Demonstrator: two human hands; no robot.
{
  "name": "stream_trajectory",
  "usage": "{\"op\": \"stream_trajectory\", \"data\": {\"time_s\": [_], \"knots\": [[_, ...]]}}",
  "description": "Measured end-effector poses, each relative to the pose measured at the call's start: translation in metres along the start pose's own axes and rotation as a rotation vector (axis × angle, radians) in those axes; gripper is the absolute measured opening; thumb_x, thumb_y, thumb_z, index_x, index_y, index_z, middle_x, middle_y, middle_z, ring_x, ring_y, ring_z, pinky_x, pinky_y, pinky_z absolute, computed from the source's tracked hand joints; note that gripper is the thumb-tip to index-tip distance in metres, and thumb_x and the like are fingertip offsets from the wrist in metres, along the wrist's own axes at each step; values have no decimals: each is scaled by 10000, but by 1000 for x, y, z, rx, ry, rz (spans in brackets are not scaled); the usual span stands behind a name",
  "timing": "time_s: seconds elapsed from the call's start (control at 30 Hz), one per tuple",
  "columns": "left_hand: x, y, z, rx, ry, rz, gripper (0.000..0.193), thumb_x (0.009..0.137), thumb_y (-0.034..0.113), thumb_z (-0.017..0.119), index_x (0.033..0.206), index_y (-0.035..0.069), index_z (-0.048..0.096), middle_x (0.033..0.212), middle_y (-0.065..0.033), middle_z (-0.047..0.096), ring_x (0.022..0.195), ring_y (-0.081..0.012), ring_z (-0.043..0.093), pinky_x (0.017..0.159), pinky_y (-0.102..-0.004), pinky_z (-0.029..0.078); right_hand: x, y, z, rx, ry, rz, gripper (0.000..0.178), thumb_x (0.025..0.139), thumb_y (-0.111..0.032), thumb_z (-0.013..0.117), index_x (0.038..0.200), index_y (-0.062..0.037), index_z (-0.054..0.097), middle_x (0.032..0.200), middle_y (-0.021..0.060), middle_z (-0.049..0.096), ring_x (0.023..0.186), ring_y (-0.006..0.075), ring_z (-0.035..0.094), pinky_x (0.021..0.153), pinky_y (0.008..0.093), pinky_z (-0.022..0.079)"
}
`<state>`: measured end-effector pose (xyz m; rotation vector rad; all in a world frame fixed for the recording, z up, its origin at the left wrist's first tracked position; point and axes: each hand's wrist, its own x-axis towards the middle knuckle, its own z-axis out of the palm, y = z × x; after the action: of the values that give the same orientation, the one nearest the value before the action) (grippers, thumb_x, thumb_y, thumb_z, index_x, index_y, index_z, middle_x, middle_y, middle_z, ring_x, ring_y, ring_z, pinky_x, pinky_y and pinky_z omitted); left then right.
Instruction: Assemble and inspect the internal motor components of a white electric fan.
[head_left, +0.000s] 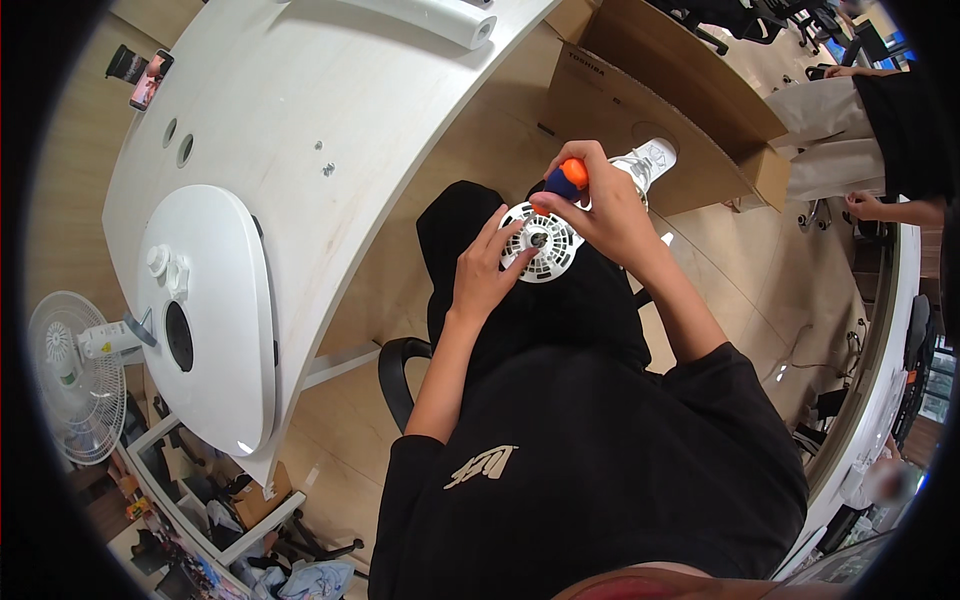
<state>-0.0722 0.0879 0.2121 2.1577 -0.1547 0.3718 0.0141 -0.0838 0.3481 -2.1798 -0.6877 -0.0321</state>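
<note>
A round white slotted fan motor housing [550, 264] rests on my lap, its face with a dark central hub turned up. My left hand [482, 270] holds it by its left side, the thumb and fingers lying over the rim and near the hub. In my right hand [614, 212] is a screwdriver with an orange and blue handle [567, 180], gripped above the housing's upper edge. The screwdriver's tip is hidden, so I cannot tell whether it touches a screw.
To my left a white table [270, 110] bears a white fan base [210, 300], a white tube [420, 20], small metal bits [328, 170] and a phone [151, 80]. A standing fan [75, 370] is beyond. Ahead stands an open cardboard box [640, 110]; another person [860, 130] is at right.
</note>
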Motion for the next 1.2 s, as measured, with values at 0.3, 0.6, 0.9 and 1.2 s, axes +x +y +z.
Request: {"op": "stream_trajectory", "data": {"time_s": [0.3, 0.6, 0.9, 1.2], "knots": [[0, -2, 1, 9, 11, 29, 412, 839, 305, 791, 1156, 75, 665, 1334, -197, 611, 1074, -376, 679, 858, -411, 579, 1, -8, 1, -70, 53, 26, 574, 820, -424, 799, 1148, -63, 496, 832, 129, 617, 685, 338, 650, 605, 377, 510], [-1, -1, 2, -5, 19, 8, 412, 842, 320, 789, 1160, 90, 663, 1327, -203, 614, 1085, -384, 674, 859, -418, 579, 5, -3, -14, 179, -182, -62, 429, 921, -185, 699, 1269, -62, 481, 1237, 124, 588, 1181, 234, 579, 977, 392, 458], [-1, 2, 3, 1, 35, -21, 416, 838, 306, 797, 1155, 76, 657, 1320, -212, 614, 1091, -394, 667, 858, -425, 576, 8, 1, -9, 57, -214, -107, 384, 925, -125, 681, 1267, -81, 512, 1233, 111, 631, 1029, 303, 664, 867, 393, 539], [-6, 4, 5, -18, 46, -63, 436, 828, 250, 810, 1194, 73, 652, 1333, -194, 618, 1167, -377, 639, 942, -421, 545, 10, 0, -5, 175, -56, -226, 440, 872, -124, 722, 1275, -84, 550, 1204, 116, 625, 1000, 308, 655, 840, 398, 542]]}}
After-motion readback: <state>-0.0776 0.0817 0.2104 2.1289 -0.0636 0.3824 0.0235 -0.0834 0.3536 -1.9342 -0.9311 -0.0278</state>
